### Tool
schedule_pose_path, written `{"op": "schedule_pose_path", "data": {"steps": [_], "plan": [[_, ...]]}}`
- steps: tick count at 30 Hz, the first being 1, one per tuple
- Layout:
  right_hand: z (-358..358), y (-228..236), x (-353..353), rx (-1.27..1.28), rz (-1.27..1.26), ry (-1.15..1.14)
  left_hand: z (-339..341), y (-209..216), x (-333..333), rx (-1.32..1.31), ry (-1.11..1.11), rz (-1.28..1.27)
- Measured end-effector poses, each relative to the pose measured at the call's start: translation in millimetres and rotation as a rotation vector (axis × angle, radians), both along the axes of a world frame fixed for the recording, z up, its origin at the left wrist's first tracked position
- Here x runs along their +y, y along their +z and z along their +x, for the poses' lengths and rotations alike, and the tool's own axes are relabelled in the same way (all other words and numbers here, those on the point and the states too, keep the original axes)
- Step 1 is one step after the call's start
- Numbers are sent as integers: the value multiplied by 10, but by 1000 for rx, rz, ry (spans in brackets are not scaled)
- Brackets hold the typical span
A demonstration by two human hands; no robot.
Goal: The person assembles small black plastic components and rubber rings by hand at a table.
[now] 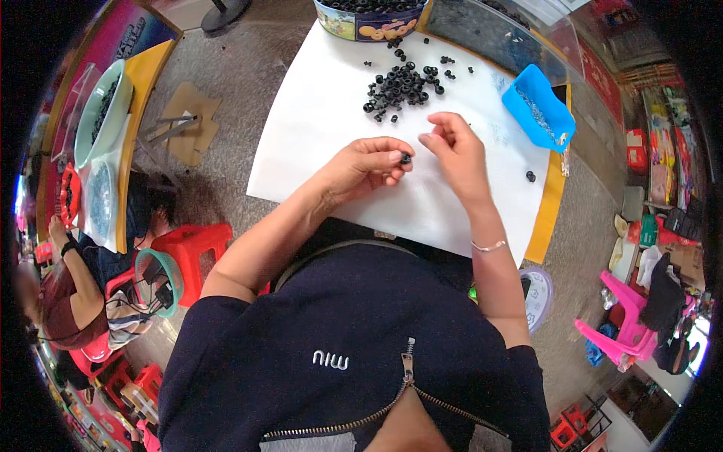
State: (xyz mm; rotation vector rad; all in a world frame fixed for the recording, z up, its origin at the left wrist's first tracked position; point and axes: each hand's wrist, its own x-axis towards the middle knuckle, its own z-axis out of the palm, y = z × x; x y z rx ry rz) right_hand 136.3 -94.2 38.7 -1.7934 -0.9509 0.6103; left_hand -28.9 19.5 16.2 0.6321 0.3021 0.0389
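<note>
While the left hand (363, 166) is closed in a pinch, with one small black part (406, 159) held between thumb and fingers, the right hand (458, 154) is half curled, thumb and fingertips apart, with nothing visible in its grasp. The held part is on the wearer's side of the pile of black parts (403, 88), over the white sheet (312, 105). Fingertips cover much of it; its facing and long axis cannot be told. Pieces in the pile lie in mixed directions.

Containers with contents, three noted: one printed tub (369, 32), beyond the pile, filled with black parts; one blue tray (559, 109), right of the pile, holding small clear bits; one pale green bowl (123, 92), far left of the pile, holding dark pieces.

Counts: the pile is too crowded for an exact figure; right of it, toward the wearer, lies a loose black piece (530, 176), single or two touching, cannot be told
</note>
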Motion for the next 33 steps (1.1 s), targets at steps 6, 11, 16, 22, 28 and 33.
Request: {"op": "schedule_pose_path", "data": {"steps": [6,11,16,22,28,33], "plan": [[-270,-264,445,-573,9,18,-241,-88,139,-25,53,-42],[-256,-343,435,-609,79,-15,-270,-79,141,-12,134,-68],[-402,139,82,59,102,-15,-180,13,78,54,206,-54],[-483,347,-123,-55,197,78,-70,75,-41,37,197,14],[-474,341,-263,-220,220,44,8,185,-140,56,194,261],[-463,384,-326,-168,213,30,28,249,-177,53,198,353]]}}
